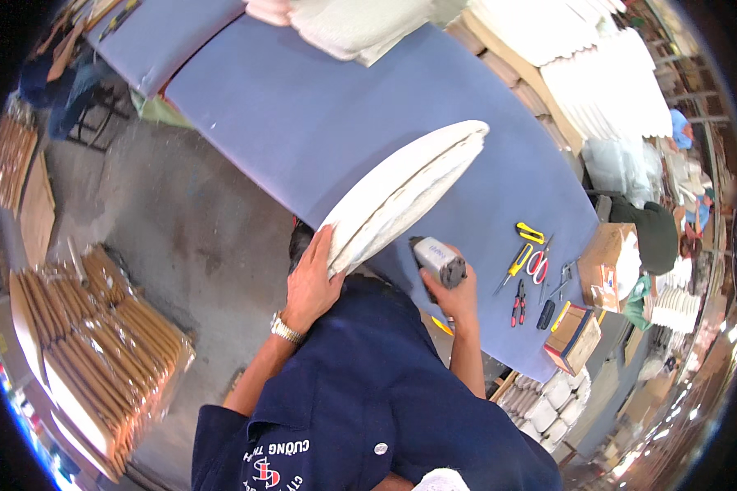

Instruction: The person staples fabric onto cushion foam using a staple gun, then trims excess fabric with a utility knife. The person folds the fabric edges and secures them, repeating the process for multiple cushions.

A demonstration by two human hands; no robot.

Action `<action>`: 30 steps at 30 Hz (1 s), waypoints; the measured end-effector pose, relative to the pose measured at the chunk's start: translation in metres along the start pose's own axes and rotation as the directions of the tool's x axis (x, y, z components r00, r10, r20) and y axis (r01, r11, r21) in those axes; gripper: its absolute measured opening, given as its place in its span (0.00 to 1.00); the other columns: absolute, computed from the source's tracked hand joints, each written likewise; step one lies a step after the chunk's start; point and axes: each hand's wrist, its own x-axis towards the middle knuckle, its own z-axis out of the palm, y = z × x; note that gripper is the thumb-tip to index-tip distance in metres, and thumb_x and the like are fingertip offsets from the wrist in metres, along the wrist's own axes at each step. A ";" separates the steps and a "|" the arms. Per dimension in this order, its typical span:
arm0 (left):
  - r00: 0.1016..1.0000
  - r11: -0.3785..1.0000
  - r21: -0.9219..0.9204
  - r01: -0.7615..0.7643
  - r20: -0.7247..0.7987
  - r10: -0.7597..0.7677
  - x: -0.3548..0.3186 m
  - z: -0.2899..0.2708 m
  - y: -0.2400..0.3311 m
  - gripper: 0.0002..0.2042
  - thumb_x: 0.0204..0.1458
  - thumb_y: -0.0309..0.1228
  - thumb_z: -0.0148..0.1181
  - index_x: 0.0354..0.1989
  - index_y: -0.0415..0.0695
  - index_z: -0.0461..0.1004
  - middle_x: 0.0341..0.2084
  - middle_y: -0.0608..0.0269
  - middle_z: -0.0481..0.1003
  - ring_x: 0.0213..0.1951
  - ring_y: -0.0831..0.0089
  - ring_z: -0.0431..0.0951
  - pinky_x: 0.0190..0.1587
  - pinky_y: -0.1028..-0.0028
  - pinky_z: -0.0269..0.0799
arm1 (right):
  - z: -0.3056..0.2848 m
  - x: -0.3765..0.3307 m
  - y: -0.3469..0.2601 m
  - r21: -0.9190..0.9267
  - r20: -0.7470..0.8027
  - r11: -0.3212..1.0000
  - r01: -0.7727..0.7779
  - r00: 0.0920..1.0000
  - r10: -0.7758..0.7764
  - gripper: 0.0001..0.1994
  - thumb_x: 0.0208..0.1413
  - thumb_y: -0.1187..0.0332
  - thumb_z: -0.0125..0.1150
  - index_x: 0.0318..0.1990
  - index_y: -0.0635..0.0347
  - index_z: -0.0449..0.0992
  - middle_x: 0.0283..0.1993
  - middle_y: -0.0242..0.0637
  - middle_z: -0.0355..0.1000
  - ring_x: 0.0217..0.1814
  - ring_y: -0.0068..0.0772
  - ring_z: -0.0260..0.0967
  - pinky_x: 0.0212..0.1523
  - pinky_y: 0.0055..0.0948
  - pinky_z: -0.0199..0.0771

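My left hand point(313, 282), with a metal watch at the wrist, grips the near end of a long white upholstered panel point(405, 194) that stands on edge and slants across the blue-covered table point(303, 114). My right hand point(454, 296) is closed around a grey pneumatic staple gun point(438, 259), whose nose sits close under the panel's lower edge near my left hand. My dark blue shirt fills the lower middle of the view.
Yellow and red hand tools, scissors and pliers point(528, 274) lie on the table to the right, beside cardboard boxes point(602, 266). White cushions are stacked at the far edge point(344, 24) and right point(598, 74). Wrapped wooden slats point(90, 344) stand on the concrete floor left. Other people work nearby.
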 end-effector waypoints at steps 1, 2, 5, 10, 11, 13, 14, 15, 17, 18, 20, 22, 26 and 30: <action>1.000 1.000 -0.007 0.004 0.019 -0.004 0.004 -0.001 0.003 0.40 0.53 0.30 0.67 0.75 0.42 0.55 0.70 0.48 0.63 0.68 0.52 0.68 0.65 0.59 0.69 | -0.008 0.009 0.011 -0.190 -0.109 0.982 0.005 0.994 -0.026 0.26 0.49 0.71 0.73 0.58 0.63 0.76 0.53 0.50 0.78 0.53 0.46 0.79 0.58 0.36 0.75; 1.000 1.000 -0.001 -0.001 0.011 0.001 0.006 -0.003 0.007 0.39 0.54 0.31 0.66 0.74 0.43 0.56 0.69 0.48 0.65 0.67 0.52 0.69 0.65 0.60 0.69 | -0.016 0.018 0.018 -0.371 -0.217 0.928 -0.026 0.974 -0.060 0.25 0.50 0.70 0.73 0.57 0.63 0.76 0.52 0.50 0.77 0.52 0.47 0.79 0.58 0.38 0.76; 1.000 0.999 0.032 -0.012 -0.008 0.013 0.011 -0.010 0.003 0.37 0.55 0.32 0.66 0.73 0.41 0.59 0.67 0.46 0.68 0.66 0.50 0.70 0.65 0.60 0.68 | -0.035 0.048 0.075 -0.567 -0.398 0.824 -0.008 0.878 -0.265 0.24 0.51 0.67 0.72 0.56 0.61 0.77 0.54 0.48 0.76 0.51 0.48 0.79 0.56 0.41 0.77; 0.996 0.993 0.109 0.040 0.071 -0.048 0.038 -0.036 0.016 0.38 0.52 0.34 0.66 0.73 0.39 0.59 0.64 0.39 0.71 0.63 0.44 0.72 0.64 0.56 0.69 | -0.067 0.070 0.097 -0.283 -0.395 0.954 -0.103 0.919 -0.018 0.21 0.54 0.65 0.69 0.56 0.57 0.79 0.54 0.46 0.77 0.50 0.44 0.79 0.52 0.39 0.78; 0.994 0.990 0.139 0.026 0.097 -0.040 0.049 -0.039 0.028 0.39 0.52 0.34 0.66 0.73 0.39 0.59 0.64 0.39 0.71 0.63 0.44 0.73 0.63 0.56 0.69 | -0.078 0.074 0.106 -0.265 -0.440 0.954 -0.142 0.898 0.011 0.20 0.54 0.65 0.68 0.55 0.57 0.79 0.54 0.46 0.77 0.49 0.43 0.79 0.51 0.40 0.78; 0.991 0.979 0.200 0.021 0.126 -0.047 0.074 -0.041 0.052 0.40 0.51 0.35 0.67 0.73 0.38 0.58 0.63 0.39 0.71 0.62 0.44 0.73 0.63 0.56 0.69 | -0.099 0.076 0.127 -0.256 -0.569 0.938 -0.235 0.821 0.051 0.19 0.55 0.67 0.67 0.55 0.58 0.79 0.54 0.46 0.77 0.48 0.43 0.79 0.50 0.39 0.78; 0.992 0.965 0.263 0.001 0.125 -0.035 0.086 -0.041 0.056 0.42 0.51 0.37 0.68 0.74 0.39 0.57 0.63 0.40 0.71 0.62 0.46 0.74 0.62 0.56 0.70 | -0.113 0.078 0.139 -0.265 -0.644 0.925 -0.273 0.764 0.041 0.19 0.55 0.67 0.66 0.55 0.58 0.79 0.54 0.45 0.77 0.47 0.43 0.80 0.50 0.39 0.79; 0.992 0.960 0.280 -0.012 0.126 -0.024 0.101 -0.041 0.059 0.42 0.51 0.38 0.69 0.74 0.39 0.57 0.63 0.40 0.71 0.62 0.46 0.74 0.62 0.56 0.70 | -0.125 0.081 0.167 -0.210 -0.710 0.947 -0.245 0.704 0.025 0.19 0.55 0.67 0.65 0.54 0.60 0.79 0.55 0.44 0.78 0.48 0.42 0.80 0.50 0.38 0.79; 0.990 0.948 0.318 -0.013 0.134 -0.032 0.126 -0.035 0.057 0.43 0.51 0.40 0.69 0.74 0.40 0.57 0.63 0.40 0.71 0.63 0.47 0.73 0.62 0.56 0.70 | -0.150 0.079 0.193 -0.209 -0.762 0.928 -0.309 0.646 0.044 0.22 0.53 0.65 0.68 0.56 0.59 0.79 0.55 0.43 0.79 0.53 0.40 0.79 0.54 0.36 0.78; 0.991 0.951 0.290 -0.105 0.108 0.077 0.138 -0.022 0.047 0.42 0.51 0.41 0.70 0.73 0.41 0.58 0.62 0.41 0.72 0.61 0.48 0.75 0.61 0.55 0.72 | -0.166 0.077 0.219 -0.290 -0.785 0.920 -0.263 0.616 -0.071 0.21 0.53 0.65 0.67 0.55 0.60 0.79 0.54 0.45 0.79 0.57 0.42 0.77 0.57 0.38 0.77; 0.993 0.947 0.316 -0.058 0.114 0.023 0.156 -0.022 0.060 0.41 0.51 0.44 0.70 0.71 0.42 0.60 0.58 0.42 0.75 0.57 0.48 0.78 0.57 0.55 0.74 | -0.185 0.091 0.203 -0.165 -0.730 0.939 -0.303 0.678 0.090 0.20 0.54 0.68 0.63 0.54 0.65 0.80 0.53 0.52 0.78 0.57 0.51 0.76 0.59 0.45 0.74; 0.988 0.946 0.313 -0.079 0.153 0.032 0.176 -0.008 0.091 0.38 0.50 0.49 0.71 0.66 0.44 0.64 0.53 0.45 0.78 0.52 0.49 0.81 0.51 0.56 0.78 | -0.214 0.104 0.226 -0.386 -0.668 0.906 -0.175 0.730 -0.144 0.22 0.54 0.70 0.61 0.58 0.68 0.76 0.56 0.52 0.76 0.59 0.52 0.73 0.61 0.45 0.70; 0.980 0.903 0.411 -0.126 0.194 0.048 0.199 0.029 0.113 0.31 0.52 0.46 0.69 0.57 0.43 0.63 0.43 0.45 0.79 0.42 0.44 0.83 0.41 0.50 0.80 | -0.242 0.142 0.259 -0.401 -0.667 0.821 -0.406 0.744 0.042 0.23 0.60 0.60 0.60 0.59 0.63 0.72 0.56 0.57 0.75 0.57 0.62 0.73 0.58 0.49 0.72; 0.982 0.936 0.327 -0.127 0.176 0.071 0.186 0.029 0.110 0.31 0.53 0.42 0.68 0.60 0.43 0.61 0.43 0.44 0.79 0.41 0.45 0.84 0.39 0.51 0.80 | -0.265 0.166 0.274 -0.499 -0.555 0.792 -0.352 0.832 0.020 0.19 0.62 0.55 0.60 0.52 0.60 0.76 0.49 0.56 0.78 0.52 0.62 0.75 0.54 0.51 0.73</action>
